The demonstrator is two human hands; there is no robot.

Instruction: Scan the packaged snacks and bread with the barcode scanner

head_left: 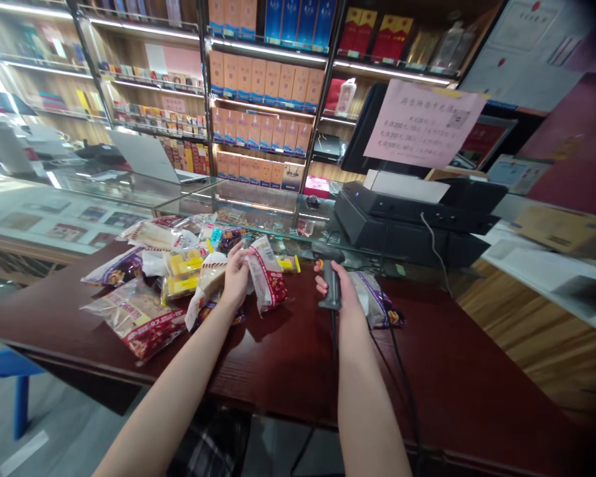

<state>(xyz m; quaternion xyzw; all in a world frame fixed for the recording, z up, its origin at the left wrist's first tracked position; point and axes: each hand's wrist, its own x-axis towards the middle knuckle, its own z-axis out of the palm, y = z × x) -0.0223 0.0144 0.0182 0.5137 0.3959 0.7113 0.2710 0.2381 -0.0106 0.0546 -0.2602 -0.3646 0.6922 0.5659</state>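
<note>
My left hand (237, 273) grips the edge of a red and white snack bag (268, 277), tilted up over the table. In my right hand (338, 289) is a dark barcode scanner (333, 285), its head facing away from me and its cable hanging down. Around my left hand lies a pile of packaged foods: a red and clear bag (142, 321), yellow-wrapped packs (183, 273) and a purple bag (116, 266). A yellow packet (289, 264) rests behind the held bag. Just right of the scanner, another purple and clear bag (375, 299) lies on the table.
Beyond the dark red table (288, 358) stands a glass counter (248, 199) with an open laptop (146, 158). A black printer-like machine (407, 205) and a monitor with a pink sign (422, 122) are at right. Black cables (402, 371) cross the table. Shelves of boxes line the back.
</note>
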